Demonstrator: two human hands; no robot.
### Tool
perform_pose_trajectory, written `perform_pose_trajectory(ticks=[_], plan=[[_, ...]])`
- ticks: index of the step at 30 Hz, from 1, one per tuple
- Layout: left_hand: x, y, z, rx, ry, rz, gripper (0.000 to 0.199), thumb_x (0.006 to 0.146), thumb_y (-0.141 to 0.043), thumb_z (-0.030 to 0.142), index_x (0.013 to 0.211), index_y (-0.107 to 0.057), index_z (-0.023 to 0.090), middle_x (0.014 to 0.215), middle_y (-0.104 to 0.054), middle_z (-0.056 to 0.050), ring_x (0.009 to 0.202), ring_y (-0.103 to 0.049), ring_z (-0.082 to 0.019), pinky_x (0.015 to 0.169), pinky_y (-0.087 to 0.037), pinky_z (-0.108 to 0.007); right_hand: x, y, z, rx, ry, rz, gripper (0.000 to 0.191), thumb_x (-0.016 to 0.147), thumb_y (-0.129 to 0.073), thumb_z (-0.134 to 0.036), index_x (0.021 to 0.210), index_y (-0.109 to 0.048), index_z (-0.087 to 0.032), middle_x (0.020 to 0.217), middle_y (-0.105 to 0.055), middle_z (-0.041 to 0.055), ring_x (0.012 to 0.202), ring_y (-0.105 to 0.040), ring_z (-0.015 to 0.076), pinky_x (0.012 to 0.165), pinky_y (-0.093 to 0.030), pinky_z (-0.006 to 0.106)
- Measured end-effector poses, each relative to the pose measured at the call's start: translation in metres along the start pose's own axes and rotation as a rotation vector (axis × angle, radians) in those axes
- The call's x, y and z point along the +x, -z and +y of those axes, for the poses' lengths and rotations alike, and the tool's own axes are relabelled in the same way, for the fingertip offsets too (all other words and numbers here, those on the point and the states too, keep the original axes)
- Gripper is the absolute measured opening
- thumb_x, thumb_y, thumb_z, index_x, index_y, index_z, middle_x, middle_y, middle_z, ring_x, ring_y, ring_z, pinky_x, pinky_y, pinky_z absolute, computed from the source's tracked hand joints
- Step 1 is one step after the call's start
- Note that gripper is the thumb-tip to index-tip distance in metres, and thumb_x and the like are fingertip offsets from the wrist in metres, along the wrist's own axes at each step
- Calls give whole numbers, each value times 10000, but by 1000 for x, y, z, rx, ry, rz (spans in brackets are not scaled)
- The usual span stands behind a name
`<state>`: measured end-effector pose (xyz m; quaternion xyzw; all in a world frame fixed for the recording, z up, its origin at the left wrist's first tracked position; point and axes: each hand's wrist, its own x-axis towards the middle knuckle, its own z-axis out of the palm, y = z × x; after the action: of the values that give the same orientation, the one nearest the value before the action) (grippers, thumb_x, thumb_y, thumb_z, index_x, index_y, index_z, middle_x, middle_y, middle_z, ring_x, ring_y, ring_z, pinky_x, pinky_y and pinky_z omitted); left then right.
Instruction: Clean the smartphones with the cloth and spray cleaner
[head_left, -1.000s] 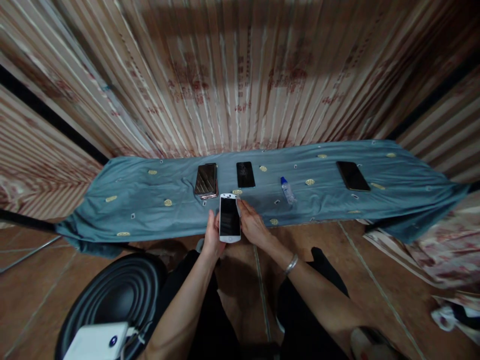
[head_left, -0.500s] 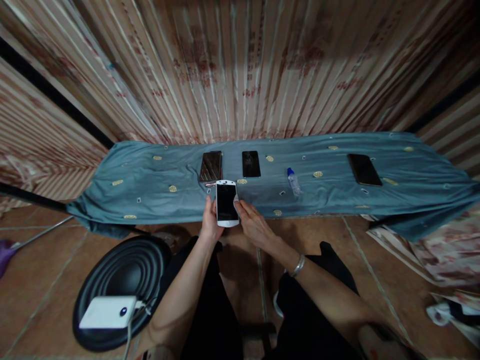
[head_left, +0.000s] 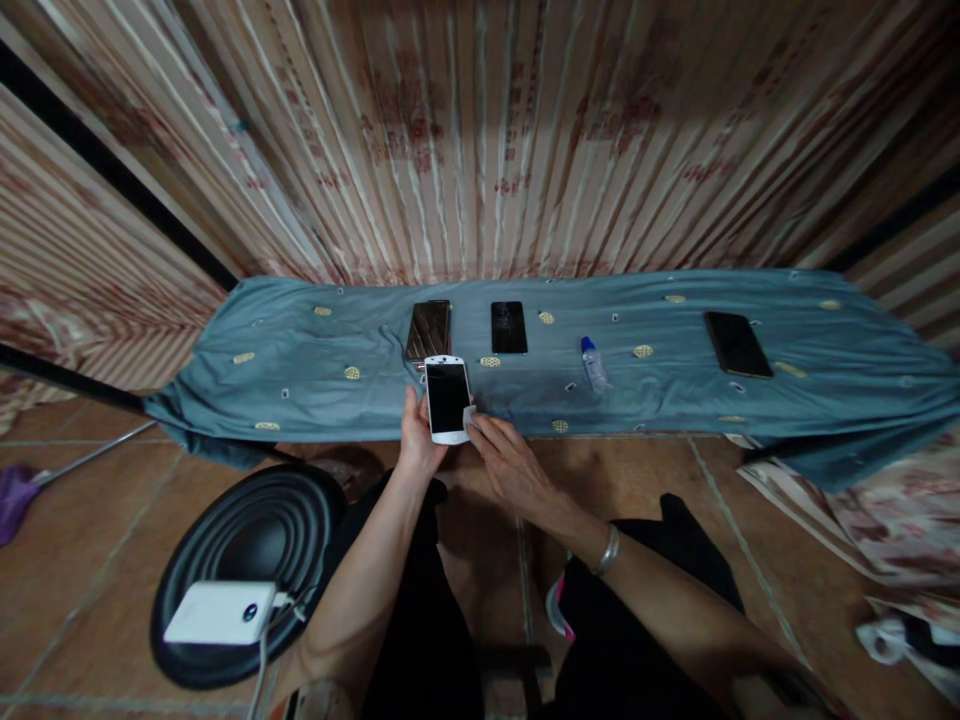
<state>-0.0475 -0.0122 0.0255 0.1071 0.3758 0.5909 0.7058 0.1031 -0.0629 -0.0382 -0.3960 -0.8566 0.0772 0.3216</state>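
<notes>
Left grip (head_left: 420,440) palm-up beneath white phone (head_left: 448,397)

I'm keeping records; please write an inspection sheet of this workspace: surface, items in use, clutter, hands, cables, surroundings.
Surface: blue cloth, patterned, wrinkled.
Items in use: white phone, screen dark; pale pad, material unclear.
Clutter: left dark phone, middle dark phone, right dark phone, blue-capped bottle.
Hands: left hand holds the white phone; right hand holds the pale pad at its lower right edge.
Cables: white cable beside a white box.
Surroundings: striped curtain, tiled floor.
</notes>
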Motion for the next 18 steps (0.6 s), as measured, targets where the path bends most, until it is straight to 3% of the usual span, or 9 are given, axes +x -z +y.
perform_pose_trajectory(ticks=[7,14,18], plan=[[0,-1,-2,-23,18,17,581,948,-391,603,990,-715,123,1001,-765,-164,1014,-723,-318,905,-565,-466,0,1,-14,-10,85,-48,741,873,-362,-2,1588,-212,-128,1480,-516,153,1379,-461,275,1142,-448,485],[-6,-7,-4,-22,67,52,666,935,-345,669,1109,-707,137,970,-769,-144,937,-740,-288,859,-586,-434,8,4,-23,-23,175,-62,657,879,-367,-2,1530,-327,-81,1456,-534,161,1396,-448,263,1162,-439,452],[-7,-8,-5,17,50,70,684,921,-329,701,1032,-716,148,926,-765,-140,925,-740,-285,858,-589,-437,11,4,-20,-36,201,-62,624,882,-361,7,1503,-355,-51,1482,-502,176,1442,-386,271,1171,-427,463]])
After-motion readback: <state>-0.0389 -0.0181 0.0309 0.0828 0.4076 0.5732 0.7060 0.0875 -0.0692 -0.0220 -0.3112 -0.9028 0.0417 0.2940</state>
